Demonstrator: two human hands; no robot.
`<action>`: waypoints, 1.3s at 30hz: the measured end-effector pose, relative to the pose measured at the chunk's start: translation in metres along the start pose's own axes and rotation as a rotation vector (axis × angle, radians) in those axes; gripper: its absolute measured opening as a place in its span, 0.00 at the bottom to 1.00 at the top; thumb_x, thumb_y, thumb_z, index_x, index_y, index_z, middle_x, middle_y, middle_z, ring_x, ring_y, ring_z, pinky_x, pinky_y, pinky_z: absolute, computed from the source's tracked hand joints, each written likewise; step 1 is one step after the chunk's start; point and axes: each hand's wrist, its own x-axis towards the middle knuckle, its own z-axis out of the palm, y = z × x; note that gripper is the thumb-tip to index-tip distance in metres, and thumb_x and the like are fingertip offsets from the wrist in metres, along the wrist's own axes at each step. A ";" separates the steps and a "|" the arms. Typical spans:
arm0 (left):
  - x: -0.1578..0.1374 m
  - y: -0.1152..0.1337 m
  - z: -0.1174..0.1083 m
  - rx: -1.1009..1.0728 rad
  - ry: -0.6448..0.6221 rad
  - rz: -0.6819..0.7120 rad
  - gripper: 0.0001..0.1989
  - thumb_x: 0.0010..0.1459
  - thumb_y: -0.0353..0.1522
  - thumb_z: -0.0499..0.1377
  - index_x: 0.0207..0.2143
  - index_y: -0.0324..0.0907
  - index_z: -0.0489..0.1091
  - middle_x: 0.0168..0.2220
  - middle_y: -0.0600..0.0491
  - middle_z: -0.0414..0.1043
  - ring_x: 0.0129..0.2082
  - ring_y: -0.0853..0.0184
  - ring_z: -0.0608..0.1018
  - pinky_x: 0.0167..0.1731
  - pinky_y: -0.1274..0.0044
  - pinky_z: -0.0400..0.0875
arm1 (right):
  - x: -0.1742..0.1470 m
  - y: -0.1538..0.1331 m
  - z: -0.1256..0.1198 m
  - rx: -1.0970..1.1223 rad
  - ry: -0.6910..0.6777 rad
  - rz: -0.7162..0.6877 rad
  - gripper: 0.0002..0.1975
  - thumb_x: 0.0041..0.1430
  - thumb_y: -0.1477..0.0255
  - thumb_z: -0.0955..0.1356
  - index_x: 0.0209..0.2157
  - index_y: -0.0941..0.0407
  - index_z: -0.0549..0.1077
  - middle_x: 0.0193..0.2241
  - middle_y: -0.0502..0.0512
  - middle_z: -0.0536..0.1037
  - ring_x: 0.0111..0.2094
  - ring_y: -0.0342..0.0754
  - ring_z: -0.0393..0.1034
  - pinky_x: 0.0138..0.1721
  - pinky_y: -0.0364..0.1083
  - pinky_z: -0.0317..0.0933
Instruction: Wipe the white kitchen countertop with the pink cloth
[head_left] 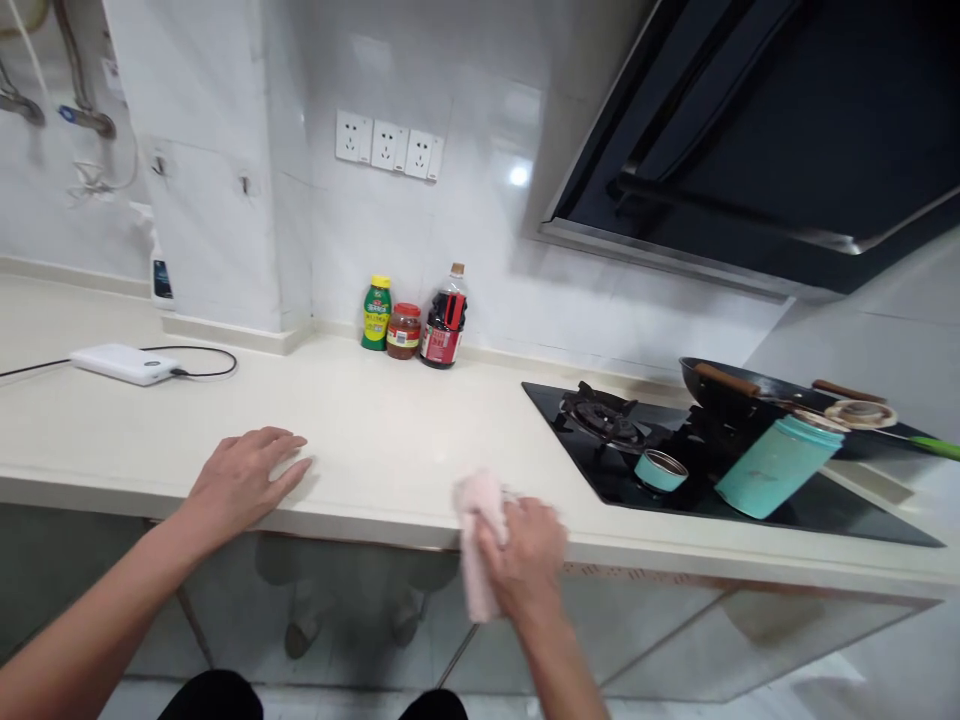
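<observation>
Forearms [112, 610] end in right fingers [491, 552] gripping a pink cloth [477, 570], jutting left of them, and empty left fingers [279, 446]

Bright light, white glare on the wall [480, 215]; right hand [531, 550] and pink cloth [484, 505] blurred, folds hard to tell

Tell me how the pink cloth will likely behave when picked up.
The pink cloth is probably floppy, since it bunches in the right hand. It seems unlikely to roll, its shape being loose and irregular.
</observation>
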 end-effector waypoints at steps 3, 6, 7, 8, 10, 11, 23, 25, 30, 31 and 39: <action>-0.007 -0.020 -0.005 0.020 -0.006 -0.040 0.21 0.65 0.46 0.48 0.47 0.46 0.73 0.52 0.47 0.76 0.53 0.54 0.76 0.49 0.65 0.65 | -0.008 0.087 -0.008 -0.067 0.061 0.141 0.28 0.65 0.51 0.56 0.34 0.59 0.73 0.38 0.67 0.73 0.39 0.58 0.62 0.41 0.55 0.54; -0.013 -0.030 0.000 0.022 -0.010 -0.075 0.21 0.65 0.46 0.48 0.47 0.46 0.74 0.52 0.47 0.76 0.54 0.53 0.75 0.49 0.64 0.65 | -0.015 0.152 -0.021 -0.113 0.091 0.264 0.29 0.61 0.47 0.55 0.30 0.56 0.71 0.33 0.64 0.73 0.37 0.58 0.63 0.39 0.55 0.55; -0.014 -0.030 0.002 0.019 -0.007 -0.078 0.20 0.65 0.46 0.48 0.47 0.47 0.74 0.52 0.48 0.76 0.55 0.53 0.74 0.49 0.64 0.65 | -0.017 0.163 -0.024 -0.129 0.110 0.305 0.28 0.60 0.46 0.54 0.28 0.54 0.70 0.31 0.62 0.71 0.35 0.57 0.63 0.37 0.54 0.55; -0.014 -0.028 0.004 0.015 -0.002 -0.077 0.20 0.65 0.46 0.49 0.47 0.48 0.74 0.53 0.48 0.76 0.55 0.53 0.74 0.49 0.63 0.65 | -0.018 0.168 -0.026 -0.146 0.135 0.341 0.28 0.60 0.46 0.54 0.27 0.53 0.68 0.29 0.60 0.70 0.34 0.56 0.62 0.36 0.54 0.54; -0.013 -0.024 0.007 0.011 0.014 -0.075 0.19 0.66 0.46 0.50 0.47 0.48 0.74 0.53 0.48 0.75 0.55 0.52 0.73 0.48 0.63 0.66 | -0.019 0.160 -0.022 -0.167 0.187 0.375 0.26 0.60 0.46 0.54 0.24 0.52 0.64 0.26 0.58 0.67 0.31 0.55 0.60 0.33 0.52 0.52; -0.013 -0.022 0.008 0.010 0.025 -0.077 0.19 0.66 0.46 0.50 0.47 0.48 0.74 0.54 0.47 0.75 0.55 0.52 0.73 0.48 0.62 0.66 | -0.018 0.146 -0.017 -0.167 0.205 0.366 0.26 0.61 0.46 0.55 0.24 0.52 0.63 0.26 0.58 0.66 0.30 0.54 0.59 0.33 0.52 0.52; -0.013 -0.024 0.015 0.033 0.146 -0.123 0.20 0.65 0.45 0.49 0.43 0.47 0.77 0.50 0.47 0.77 0.51 0.51 0.75 0.46 0.61 0.69 | -0.008 -0.204 0.044 0.263 0.075 -0.131 0.25 0.54 0.59 0.72 0.50 0.55 0.70 0.51 0.68 0.66 0.49 0.64 0.59 0.48 0.65 0.56; -0.013 -0.024 0.014 0.020 0.123 -0.118 0.19 0.65 0.45 0.50 0.42 0.48 0.77 0.49 0.47 0.77 0.50 0.51 0.76 0.46 0.61 0.69 | -0.009 -0.218 0.053 0.283 0.080 -0.260 0.32 0.51 0.59 0.74 0.56 0.52 0.67 0.53 0.68 0.65 0.52 0.67 0.57 0.49 0.66 0.56; -0.014 -0.025 0.010 0.040 0.069 -0.136 0.19 0.65 0.43 0.49 0.41 0.48 0.78 0.49 0.48 0.78 0.50 0.52 0.76 0.46 0.62 0.69 | -0.012 -0.174 0.064 0.274 0.149 -0.460 0.28 0.57 0.59 0.70 0.59 0.45 0.66 0.54 0.60 0.68 0.56 0.64 0.58 0.50 0.61 0.57; -0.014 -0.025 0.010 0.047 0.059 -0.141 0.19 0.65 0.43 0.49 0.42 0.48 0.78 0.49 0.48 0.78 0.50 0.53 0.76 0.46 0.63 0.68 | -0.013 -0.156 0.061 0.278 0.143 -0.475 0.28 0.57 0.59 0.70 0.59 0.44 0.66 0.54 0.59 0.68 0.56 0.63 0.58 0.51 0.61 0.57; -0.015 -0.019 0.007 0.032 0.022 -0.181 0.23 0.65 0.45 0.47 0.43 0.46 0.78 0.50 0.49 0.78 0.51 0.54 0.75 0.47 0.64 0.67 | -0.039 0.050 0.019 0.192 0.007 -0.540 0.30 0.57 0.73 0.70 0.60 0.50 0.62 0.58 0.65 0.64 0.60 0.64 0.57 0.57 0.64 0.57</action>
